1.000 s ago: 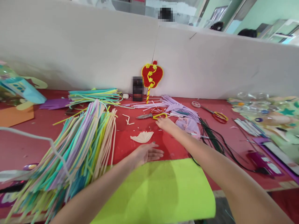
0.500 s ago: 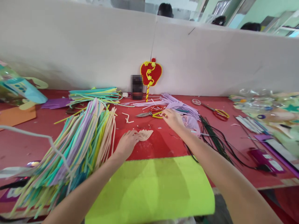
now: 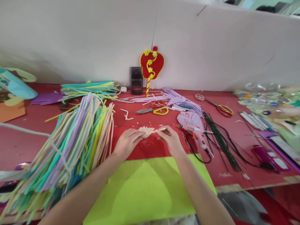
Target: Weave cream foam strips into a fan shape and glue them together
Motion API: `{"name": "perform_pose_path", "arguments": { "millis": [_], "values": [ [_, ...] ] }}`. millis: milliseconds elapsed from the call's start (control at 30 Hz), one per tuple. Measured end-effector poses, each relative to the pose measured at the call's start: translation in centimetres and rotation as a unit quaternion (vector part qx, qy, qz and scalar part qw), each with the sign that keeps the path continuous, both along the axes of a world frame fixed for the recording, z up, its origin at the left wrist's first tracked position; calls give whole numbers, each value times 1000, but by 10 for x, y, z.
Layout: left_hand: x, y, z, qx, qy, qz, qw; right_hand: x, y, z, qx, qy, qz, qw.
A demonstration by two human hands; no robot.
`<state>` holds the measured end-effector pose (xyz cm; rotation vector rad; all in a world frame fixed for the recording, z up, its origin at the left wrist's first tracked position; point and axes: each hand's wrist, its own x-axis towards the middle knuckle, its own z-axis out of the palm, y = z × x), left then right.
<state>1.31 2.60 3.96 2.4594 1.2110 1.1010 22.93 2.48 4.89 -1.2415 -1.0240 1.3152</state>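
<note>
My left hand [image 3: 129, 141] pinches the left side of a small cream fan-shaped piece [image 3: 146, 130] that looks made of pipe cleaners laid side by side. At its right edge, my right hand [image 3: 170, 137] is closed on a short cream pipe cleaner [image 3: 162, 129], whose inner end meets or nearly meets the fan. Both hands are just above the red tabletop, beyond a lime-green sheet [image 3: 150, 187]. Yellow- and red-handled scissors [image 3: 152, 110] lie open behind the fan. Bent cream scraps [image 3: 127, 115] are to their left.
A thick bundle of coloured pipe cleaners [image 3: 63, 147] fills the left. Lilac pipe cleaners [image 3: 182, 101] and a pink glue gun [image 3: 199, 137] with a black cord lie right. A red and yellow fan-shaped ornament [image 3: 153, 64] stands against the white partition. Long-bladed scissors [image 3: 217, 106] lie farther right.
My right hand has come back from the scissors toward me, to the fan's right edge, with a short cream pipe cleaner in its fingers. The view has tilted down slightly.
</note>
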Motion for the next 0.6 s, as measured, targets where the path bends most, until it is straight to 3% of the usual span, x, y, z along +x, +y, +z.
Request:
{"name": "perform_pose_path", "arguments": {
  "millis": [133,300,467,600],
  "values": [
    [-5,-2,-4,44,46,-18,998,2,8,0,37,-95,72,992],
    [-10,1,-5,46,92,-29,994,11,19,5,148,-267,180,935],
    [-8,7,-13,16,61,-46,997,12,23,-8,288,-342,202,872],
    [-7,10,-18,-16,59,-68,996,12,24,-17,325,-361,214,848]
  ]
}}
